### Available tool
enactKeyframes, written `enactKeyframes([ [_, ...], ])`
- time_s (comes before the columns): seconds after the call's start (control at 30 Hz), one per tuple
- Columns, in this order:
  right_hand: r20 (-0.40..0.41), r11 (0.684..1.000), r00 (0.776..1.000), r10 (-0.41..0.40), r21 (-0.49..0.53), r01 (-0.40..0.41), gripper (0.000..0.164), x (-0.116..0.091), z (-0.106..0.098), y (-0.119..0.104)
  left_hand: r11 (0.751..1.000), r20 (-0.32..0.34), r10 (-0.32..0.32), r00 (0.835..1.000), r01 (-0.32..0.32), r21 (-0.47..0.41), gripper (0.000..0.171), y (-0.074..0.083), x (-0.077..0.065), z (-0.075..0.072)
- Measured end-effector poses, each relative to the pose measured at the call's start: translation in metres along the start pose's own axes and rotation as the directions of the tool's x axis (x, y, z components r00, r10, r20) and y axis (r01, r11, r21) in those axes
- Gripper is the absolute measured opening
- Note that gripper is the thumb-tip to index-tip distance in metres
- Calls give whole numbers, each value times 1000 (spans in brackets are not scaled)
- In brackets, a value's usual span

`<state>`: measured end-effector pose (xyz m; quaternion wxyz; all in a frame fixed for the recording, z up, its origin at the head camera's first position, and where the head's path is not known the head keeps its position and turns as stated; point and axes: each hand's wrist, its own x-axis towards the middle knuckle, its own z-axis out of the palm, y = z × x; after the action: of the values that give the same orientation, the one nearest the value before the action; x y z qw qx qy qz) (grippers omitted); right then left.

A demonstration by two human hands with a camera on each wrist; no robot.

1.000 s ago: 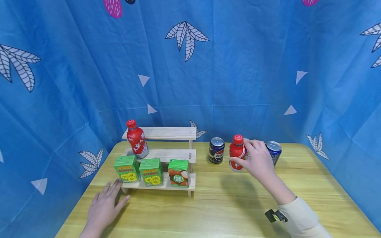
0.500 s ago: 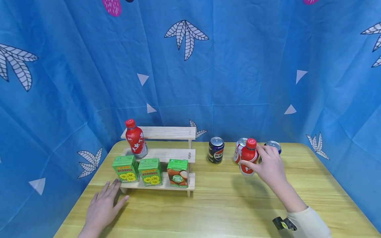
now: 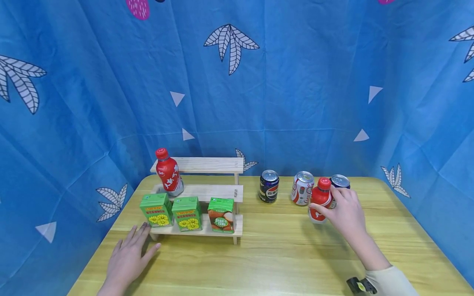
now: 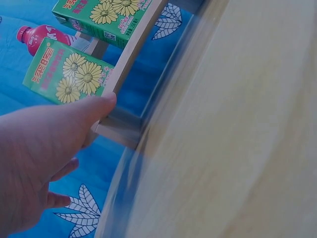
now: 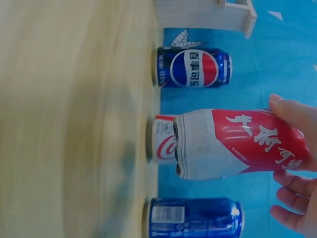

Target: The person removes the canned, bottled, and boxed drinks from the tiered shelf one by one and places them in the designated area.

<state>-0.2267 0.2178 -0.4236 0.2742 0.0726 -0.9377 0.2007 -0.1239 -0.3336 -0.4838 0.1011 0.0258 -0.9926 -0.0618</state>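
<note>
Head view: got a red plastic bottle with a red cap and white lettering (image 3: pixel 321 196) gripped by the right hand (image 3: pixel 346 211), pinched round the upper part between thumb and fingers. Held roughly upright, over on the right, just on the near side of a white-and-red metal can (image 3: pixel 300 189) and a blue metal can (image 3: pixel 340 181), the latter half tucked behind the hand. Judging by the right wrist view, lifted off the pale yellow wooden worktop (image 3: pixel 259 255). Can't really call contact with either can.

Further left, near the shelf, also spotted a dark blue metal can with a round logo (image 3: pixel 269 187).

Over on the left, got the left hand (image 3: pixel 127 260) relaxed, with fingers loosely spread, right by the near left corner of a pale wooden three-tier shelf (image 3: pixel 205 165). Pretty much touching at the thumb, going by the left wrist view. On the bottom tier, left to right: two green cardboard drink cartons with yellow flowers (image 3: pixel 157 210), then one green-and-brown cardboard carton (image 3: pixel 221 216). Behind those, standing on the middle tier at far left: a second red plastic bottle (image 3: pixel 169 176).
</note>
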Motion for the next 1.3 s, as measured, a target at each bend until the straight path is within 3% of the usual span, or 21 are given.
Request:
enactKeyframes([
  [0.23, -29, 1000, 999, 23, 10, -23, 79, -6, 7, 14, 1000, 7, -1, 1000, 1, -5, 80, 0, 0, -1],
  [0.8, 16, 997, 997, 79, 17, -80, 81, -9, 17, 42, 1000, 7, -4, 1000, 4, -22, 80, 0, 0, -1],
  [1.3, -8, 995, 996, 88, 53, -87, 74, -10, 27, 49, 1000, 2, -5, 1000, 5, -27, 79, 1, 0, -1],
])
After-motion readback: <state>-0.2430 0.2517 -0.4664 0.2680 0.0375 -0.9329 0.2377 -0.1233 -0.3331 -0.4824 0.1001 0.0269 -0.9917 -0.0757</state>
